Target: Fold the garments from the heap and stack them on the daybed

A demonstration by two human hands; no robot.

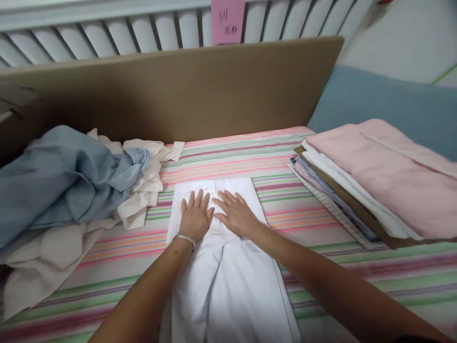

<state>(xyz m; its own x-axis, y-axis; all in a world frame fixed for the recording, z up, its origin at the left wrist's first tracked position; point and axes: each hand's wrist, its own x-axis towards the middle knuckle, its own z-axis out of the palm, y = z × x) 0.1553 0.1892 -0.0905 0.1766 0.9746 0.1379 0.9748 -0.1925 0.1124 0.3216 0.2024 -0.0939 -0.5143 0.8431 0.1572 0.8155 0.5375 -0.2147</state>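
A white garment (235,271) lies lengthwise in front of me, its far end folded into a squarish flat shape and its near part creased. My left hand (194,216) rests palm down on the folded end, fingers spread, with a bracelet (186,239) at the wrist. Beside it my right hand (237,214) is also flat on the cloth, fingers apart and angled toward the left one. The two thumbs are close together near the garment's middle. Neither hand grips anything.
Crumpled blue (67,176) and cream clothes (143,186) lie heaped at the left. A stack of folded clothes, topped by a pink one (392,171), is at the right. Striped bedding (285,205) spreads beneath. Behind stands a brown board (178,95), with a pink note (227,21) above.
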